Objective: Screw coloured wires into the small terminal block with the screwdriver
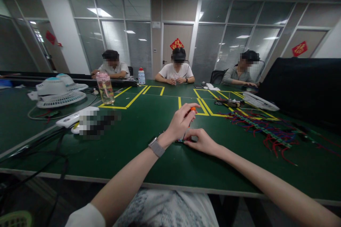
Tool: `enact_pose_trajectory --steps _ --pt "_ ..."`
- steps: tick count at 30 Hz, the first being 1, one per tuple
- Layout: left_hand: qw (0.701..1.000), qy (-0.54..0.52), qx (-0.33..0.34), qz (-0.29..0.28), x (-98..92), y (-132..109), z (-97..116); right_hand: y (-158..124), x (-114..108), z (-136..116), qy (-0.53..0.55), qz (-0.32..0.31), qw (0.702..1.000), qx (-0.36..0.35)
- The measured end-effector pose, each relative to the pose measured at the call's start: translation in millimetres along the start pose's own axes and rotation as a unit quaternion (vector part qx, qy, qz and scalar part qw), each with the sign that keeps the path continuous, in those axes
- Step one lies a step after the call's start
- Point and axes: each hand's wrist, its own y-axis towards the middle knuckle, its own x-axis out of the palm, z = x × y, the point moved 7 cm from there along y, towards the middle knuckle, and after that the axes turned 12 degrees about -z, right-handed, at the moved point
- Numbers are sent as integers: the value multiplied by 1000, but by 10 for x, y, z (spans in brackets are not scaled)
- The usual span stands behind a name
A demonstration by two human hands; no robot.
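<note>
the green desk (149, 165) carries yellow tape outlines (136, 97), a small circuit board (180, 141), a row of red-and-blue-wired boards (262, 130), a pink-lidded bottle (106, 90) and white slotted housings (53, 88).

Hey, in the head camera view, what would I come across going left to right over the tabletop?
White vented housings → pink-lidded bottle → blue-and-white bottle with a red cap → gray-banded watch → left hand → bundle of red and blue wires.
</note>
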Motion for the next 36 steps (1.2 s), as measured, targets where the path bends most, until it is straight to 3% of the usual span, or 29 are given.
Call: enact_pose_trajectory --steps 9,14,22,36 --pt "998 64 2 -10 -20 -2 78 -25 -2 -26 -15 2 1000 -12" --pt "991 121 -15 -59 -21 -101 134 -35 -3 -49 -28 6 999 -22" --pt "996 72 -27 51 -298 -156 54 -16 -30 -46 22 7 1000 9" --pt "992 113 -42 28 -230 -155 -4 -7 -30 -47 30 2 999 23"
